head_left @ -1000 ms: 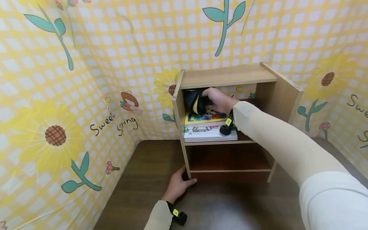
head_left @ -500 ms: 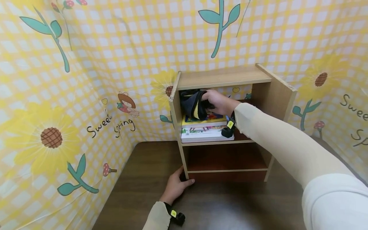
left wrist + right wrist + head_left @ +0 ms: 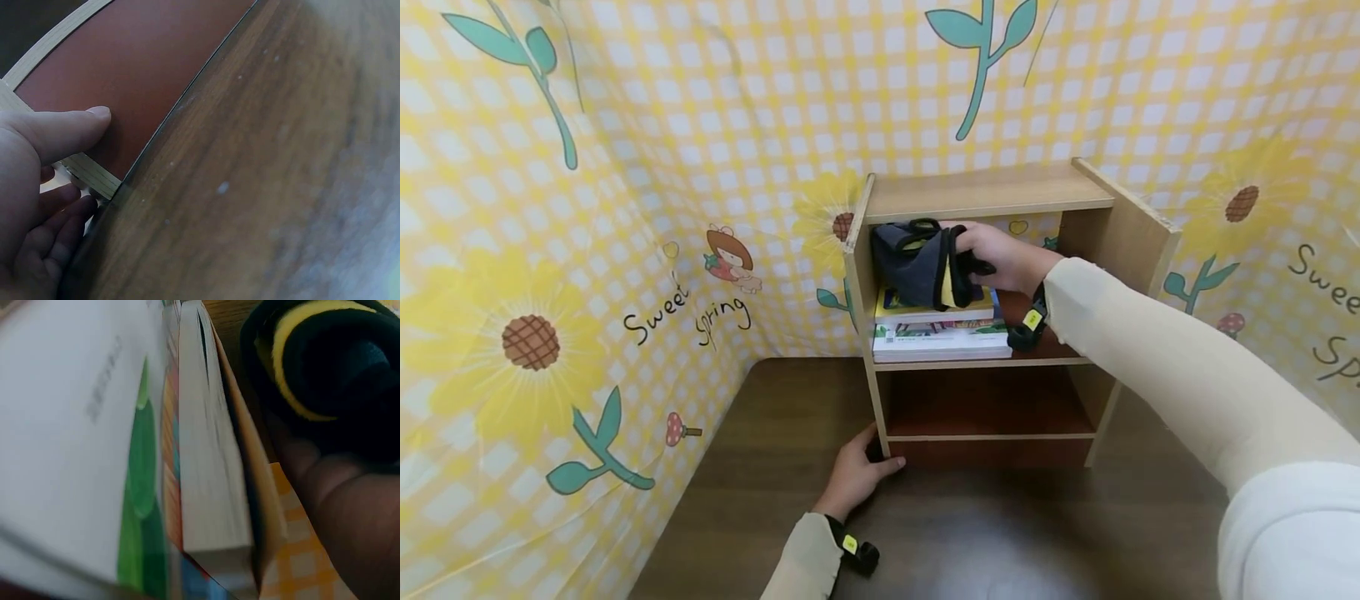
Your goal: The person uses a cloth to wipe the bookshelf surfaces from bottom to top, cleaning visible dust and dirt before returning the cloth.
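My right hand (image 3: 1000, 252) grips a dark grey cloth item with black edging and a yellow lining (image 3: 910, 265), inside the upper left of a small wooden shelf unit (image 3: 988, 192). The cloth overlaps the books (image 3: 942, 340) stacked flat beneath it. In the right wrist view, the rolled dark cloth (image 3: 375, 337) shows its yellow band above my fingers. Down at the unit's lower left corner, my left hand (image 3: 853, 473) holds the side panel. The left wrist view has the thumb (image 3: 75, 130) across the red-brown base board (image 3: 134, 69), with the fingers curled behind the panel.
The unit stands on a dark brown wooden table (image 3: 797, 400). Below the books is a lower shelf (image 3: 988, 404). A yellow checked cloth (image 3: 760, 108) with printed flowers hangs behind and on both sides.
My right hand has moved right and toward the front with the cloth item, so more of its grey side shows. The left hand keeps its hold on the corner.
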`<action>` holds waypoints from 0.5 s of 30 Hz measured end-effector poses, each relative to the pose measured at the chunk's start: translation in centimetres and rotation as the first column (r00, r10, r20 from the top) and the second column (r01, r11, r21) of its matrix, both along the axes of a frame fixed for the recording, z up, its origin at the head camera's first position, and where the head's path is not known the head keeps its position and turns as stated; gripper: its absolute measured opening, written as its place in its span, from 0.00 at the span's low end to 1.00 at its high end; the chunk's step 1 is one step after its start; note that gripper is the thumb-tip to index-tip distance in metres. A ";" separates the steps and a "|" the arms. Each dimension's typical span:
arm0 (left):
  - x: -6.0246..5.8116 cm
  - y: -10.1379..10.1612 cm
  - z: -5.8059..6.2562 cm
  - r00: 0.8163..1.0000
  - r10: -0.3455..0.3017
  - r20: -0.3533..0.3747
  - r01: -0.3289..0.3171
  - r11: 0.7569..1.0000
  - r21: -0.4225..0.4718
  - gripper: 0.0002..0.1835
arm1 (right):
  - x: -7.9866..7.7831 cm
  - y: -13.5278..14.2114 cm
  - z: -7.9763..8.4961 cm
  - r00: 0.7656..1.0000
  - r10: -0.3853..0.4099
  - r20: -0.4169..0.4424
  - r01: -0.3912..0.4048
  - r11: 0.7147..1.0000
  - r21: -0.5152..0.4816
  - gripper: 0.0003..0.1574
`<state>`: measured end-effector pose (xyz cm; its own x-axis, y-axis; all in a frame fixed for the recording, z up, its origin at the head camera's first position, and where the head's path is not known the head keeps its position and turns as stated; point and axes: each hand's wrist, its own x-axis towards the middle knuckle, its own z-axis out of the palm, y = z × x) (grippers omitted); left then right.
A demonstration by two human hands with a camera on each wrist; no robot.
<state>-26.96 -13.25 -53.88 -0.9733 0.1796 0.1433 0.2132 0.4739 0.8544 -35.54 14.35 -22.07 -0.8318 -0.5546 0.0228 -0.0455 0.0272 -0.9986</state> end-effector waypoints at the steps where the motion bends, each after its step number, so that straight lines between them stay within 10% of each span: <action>1: -0.1 0.0 0.0 1.000 0.001 -0.004 -0.001 1.000 0.000 0.46 | 0.2 0.3 0.2 1.000 0.009 -0.013 -0.009 1.000 0.012 0.31; 15: -0.2 0.7 0.1 1.000 0.002 0.019 -0.002 1.000 0.012 0.44 | 2.1 4.9 2.4 0.992 0.010 -0.128 -0.007 1.000 0.020 0.20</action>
